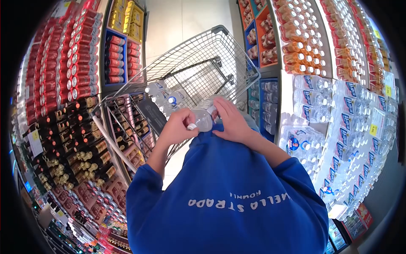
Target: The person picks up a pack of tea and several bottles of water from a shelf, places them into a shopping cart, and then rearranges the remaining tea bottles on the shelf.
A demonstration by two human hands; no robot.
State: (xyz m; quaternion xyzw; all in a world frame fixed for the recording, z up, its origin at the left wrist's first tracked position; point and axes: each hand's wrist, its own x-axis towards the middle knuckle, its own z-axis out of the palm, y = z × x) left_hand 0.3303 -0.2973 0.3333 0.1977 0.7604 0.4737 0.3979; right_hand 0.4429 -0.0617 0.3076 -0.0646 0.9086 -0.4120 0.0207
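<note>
A clear plastic bottle (202,120) lies sideways before my chest, held between both hands. My left hand (178,125) has its fingers pinched at the white cap (192,126) on the bottle's left end. Around the other end of the bottle curls my right hand (231,120), its thumb near the blue shirt (220,178). Just beyond my hands stands a wire shopping cart (198,40). Several clear bottles (156,88) lie in its near left part, one of them with a blue label (172,100).
Left shelves hold red cans (82,55) and dark bottles (80,127). On the right are amber drink bottles (302,51) and stacked clear water bottles (351,110), with a shrink-wrapped pack (302,144) close to my right arm. Pale floor (182,17) runs ahead past the cart.
</note>
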